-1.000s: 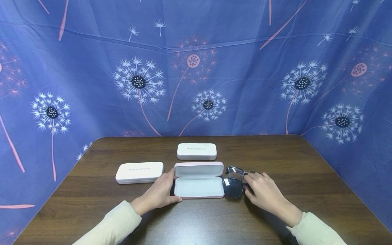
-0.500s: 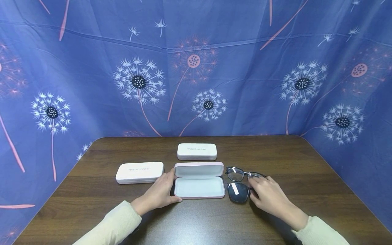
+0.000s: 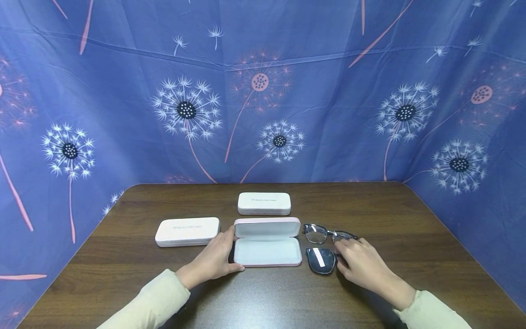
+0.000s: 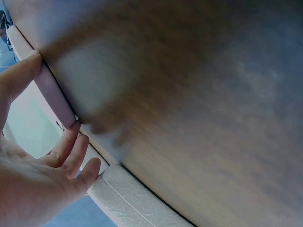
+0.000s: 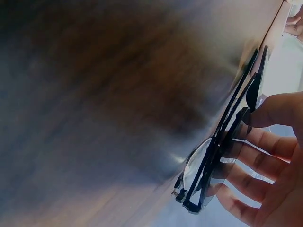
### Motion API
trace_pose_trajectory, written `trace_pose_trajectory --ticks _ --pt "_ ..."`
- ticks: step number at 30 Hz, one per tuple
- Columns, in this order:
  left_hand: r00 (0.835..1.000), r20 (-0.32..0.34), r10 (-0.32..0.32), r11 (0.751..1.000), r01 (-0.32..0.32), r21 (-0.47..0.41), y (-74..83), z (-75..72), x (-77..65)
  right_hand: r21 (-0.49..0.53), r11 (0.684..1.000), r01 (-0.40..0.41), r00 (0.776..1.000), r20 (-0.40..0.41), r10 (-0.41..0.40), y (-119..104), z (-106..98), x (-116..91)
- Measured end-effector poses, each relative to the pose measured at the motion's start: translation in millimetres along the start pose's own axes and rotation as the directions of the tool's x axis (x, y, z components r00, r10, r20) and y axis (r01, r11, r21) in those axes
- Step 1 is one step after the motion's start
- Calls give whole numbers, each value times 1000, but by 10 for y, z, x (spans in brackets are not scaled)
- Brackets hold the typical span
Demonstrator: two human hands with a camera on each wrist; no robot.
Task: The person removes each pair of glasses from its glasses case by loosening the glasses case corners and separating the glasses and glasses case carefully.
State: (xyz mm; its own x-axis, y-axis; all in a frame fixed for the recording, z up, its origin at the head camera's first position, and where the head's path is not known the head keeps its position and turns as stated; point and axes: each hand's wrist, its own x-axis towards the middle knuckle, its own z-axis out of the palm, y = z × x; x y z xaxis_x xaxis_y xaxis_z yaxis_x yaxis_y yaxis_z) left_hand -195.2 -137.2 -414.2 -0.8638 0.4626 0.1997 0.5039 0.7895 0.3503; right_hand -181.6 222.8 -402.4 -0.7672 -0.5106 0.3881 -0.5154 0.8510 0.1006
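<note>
An open glasses case [image 3: 268,252], pinkish outside and pale inside, lies mid-table with its lid raised at the back. My left hand [image 3: 213,257] grips its left end; in the left wrist view the thumb [image 4: 28,66] presses the front wall. To the right of the case, my right hand [image 3: 363,265] holds dark sunglasses [image 3: 321,261] with a white sticker on one lens; the hand hides the other lens. In the right wrist view, thumb and fingers pinch the black frame [image 5: 226,137]. Just behind, clear-lensed eyeglasses [image 3: 316,234] lie partly covered by that hand.
A closed white glasses case [image 3: 187,231] lies left, right beside my left fingers. Another closed white case [image 3: 264,204] stands behind the open one. The brown wooden table [image 3: 263,301] ends at a blue dandelion-print cloth [image 3: 341,137] hanging behind.
My right hand has moved a little right and nearer me with the sunglasses, leaving a gap to the open case. More of the clear eyeglasses shows. The left hand stays in place.
</note>
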Motion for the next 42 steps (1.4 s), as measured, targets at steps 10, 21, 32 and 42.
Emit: trace_pose_trajectory --ticks 10,21,32,42 --pt "1000 0 -2 1000 2 -7 0 2 4 -4 1000 9 1000 24 -9 14 13 -4" --pt "1000 10 -12 1000 12 4 2 2 7 -7 1000 12 999 33 -12 17 32 4" --pt "999 23 -31 999 31 -7 11 -8 12 13 1000 6 999 49 -6 37 -5 27" --pt "999 21 -27 1000 27 -6 10 -5 6 34 999 17 1000 -14 -17 17 -45 122"
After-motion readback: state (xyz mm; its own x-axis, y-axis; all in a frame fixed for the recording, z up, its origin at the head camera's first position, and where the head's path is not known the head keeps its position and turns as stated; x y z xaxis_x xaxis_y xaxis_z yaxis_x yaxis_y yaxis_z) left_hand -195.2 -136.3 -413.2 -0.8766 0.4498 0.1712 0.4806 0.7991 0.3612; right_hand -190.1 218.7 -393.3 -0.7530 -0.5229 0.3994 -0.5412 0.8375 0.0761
